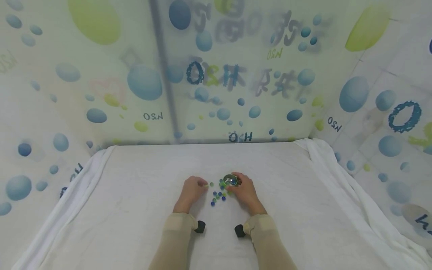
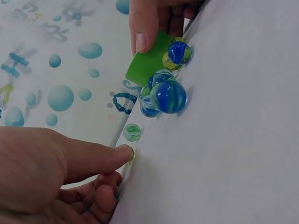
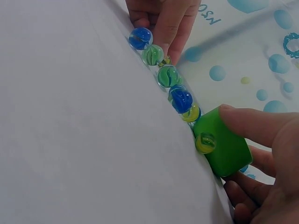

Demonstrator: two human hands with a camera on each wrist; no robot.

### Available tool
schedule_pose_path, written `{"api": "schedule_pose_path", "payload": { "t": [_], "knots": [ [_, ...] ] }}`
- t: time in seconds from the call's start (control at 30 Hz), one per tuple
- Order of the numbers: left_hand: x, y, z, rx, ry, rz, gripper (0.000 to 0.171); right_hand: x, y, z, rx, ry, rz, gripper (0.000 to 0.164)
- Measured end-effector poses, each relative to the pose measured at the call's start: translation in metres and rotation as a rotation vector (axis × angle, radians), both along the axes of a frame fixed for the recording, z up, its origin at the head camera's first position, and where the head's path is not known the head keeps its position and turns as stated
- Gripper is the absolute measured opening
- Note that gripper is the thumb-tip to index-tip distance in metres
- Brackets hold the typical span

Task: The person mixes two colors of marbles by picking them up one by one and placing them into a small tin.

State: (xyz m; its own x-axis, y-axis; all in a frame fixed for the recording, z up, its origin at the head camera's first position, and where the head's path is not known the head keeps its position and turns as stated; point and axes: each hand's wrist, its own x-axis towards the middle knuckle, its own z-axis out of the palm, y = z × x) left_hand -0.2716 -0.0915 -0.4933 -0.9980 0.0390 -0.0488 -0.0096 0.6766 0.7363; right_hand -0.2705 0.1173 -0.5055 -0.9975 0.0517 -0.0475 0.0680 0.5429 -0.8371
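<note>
Several glass marbles (image 1: 219, 194) in blue, green and yellow lie on the white cloth between the two hands. My left hand (image 1: 193, 189) pinches a yellow marble (image 2: 130, 154), mostly covered by the thumb. Beside those fingertips is a pale green marble (image 2: 132, 132). My right hand (image 1: 248, 191) grips a small green cup (image 3: 224, 144) by its sides, thumb on one side and fingers on the other. From the head view the cup's round mouth faces up, with something shiny and bluish inside that is hard to make out. A yellow-green marble (image 3: 205, 143) sits against the cup's near side.
A white cloth (image 1: 141, 225) covers the table and hangs in folds at both sides. Behind it stands a pale curtain (image 1: 209, 101) printed with bubbles and letters. Each sleeve cuff carries a small black device (image 1: 200, 227).
</note>
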Motion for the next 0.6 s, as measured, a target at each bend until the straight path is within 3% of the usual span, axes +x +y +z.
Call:
{"api": "schedule_pose_path", "payload": {
  "t": [0.6],
  "knots": [
    [-0.0004, -0.0023, 0.0020, 0.031, -0.024, -0.002, 0.017, 0.0005, -0.0010, -0.0005, -0.013, 0.001, -0.007, 0.060]
  ]
}}
